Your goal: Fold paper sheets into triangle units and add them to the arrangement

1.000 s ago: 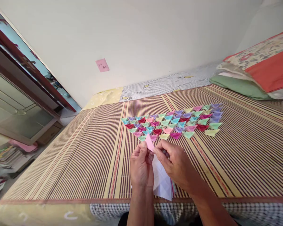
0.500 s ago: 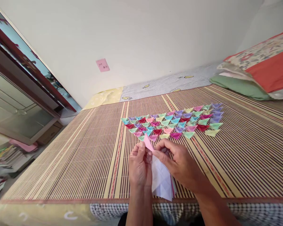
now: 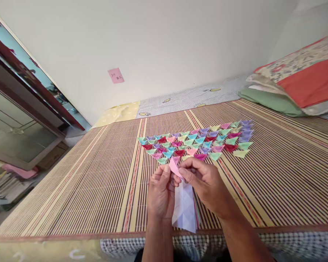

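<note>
Between the two hands, just above the near part of a striped mat, is a small pink paper. It is pale, even in colour and plain, folded into a slim, flat-sided shape with straight, crisp edges. One end narrows to a point at the upper left, and the body slants down to the lower right, where fingertips cover it. Its inner folds are too small to make out.

The left hand pinches the paper's left side between thumb and fingers, the thumb lying on the near side. The right hand has its thumb and forefinger closed on the lower right end; its other fingers are curled, partly hidden.

Beyond the hands, rows of small folded paper boats lie on the mat in green, purple, red, blue, yellow and several pinks, one of them close to the held paper's shade. Below the hands lies a paper stack, its top sheet whitish and creased, coloured edges showing at the right.
</note>
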### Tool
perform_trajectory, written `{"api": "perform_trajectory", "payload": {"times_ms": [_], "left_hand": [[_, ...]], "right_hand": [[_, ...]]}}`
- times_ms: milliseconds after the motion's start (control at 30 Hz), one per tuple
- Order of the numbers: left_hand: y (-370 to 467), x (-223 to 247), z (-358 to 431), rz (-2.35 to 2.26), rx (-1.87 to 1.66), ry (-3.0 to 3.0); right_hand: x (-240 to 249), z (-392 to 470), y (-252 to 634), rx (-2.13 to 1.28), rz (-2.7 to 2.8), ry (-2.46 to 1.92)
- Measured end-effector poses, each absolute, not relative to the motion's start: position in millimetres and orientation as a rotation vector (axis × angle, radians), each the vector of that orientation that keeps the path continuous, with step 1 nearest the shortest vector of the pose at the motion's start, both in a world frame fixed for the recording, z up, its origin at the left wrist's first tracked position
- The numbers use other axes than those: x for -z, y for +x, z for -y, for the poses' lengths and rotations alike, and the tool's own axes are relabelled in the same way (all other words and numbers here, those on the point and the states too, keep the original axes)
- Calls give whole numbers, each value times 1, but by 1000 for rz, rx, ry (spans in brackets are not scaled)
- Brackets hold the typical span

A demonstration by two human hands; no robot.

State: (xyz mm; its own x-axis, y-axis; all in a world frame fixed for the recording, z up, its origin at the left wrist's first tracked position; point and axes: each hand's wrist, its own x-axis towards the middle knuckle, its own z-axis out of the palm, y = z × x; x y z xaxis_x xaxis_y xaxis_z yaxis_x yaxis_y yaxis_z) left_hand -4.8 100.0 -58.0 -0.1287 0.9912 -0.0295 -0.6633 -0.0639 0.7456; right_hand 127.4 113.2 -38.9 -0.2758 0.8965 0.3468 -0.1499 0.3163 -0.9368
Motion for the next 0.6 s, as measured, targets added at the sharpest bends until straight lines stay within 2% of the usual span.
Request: {"api": "perform_trajectory", "payload": {"times_ms": [133,400,600], "left_hand": [[-6,58,-100,-710,-1565,624],[-5,57,-100,-813,-1579,751],[0,57,-98,-896,-1592,792]], "right_hand": [[38,-113,128,-1218,1483,-690],[36,-112,127,-805,1595,-915],[43,-117,128,-772,1615,-856]]}}
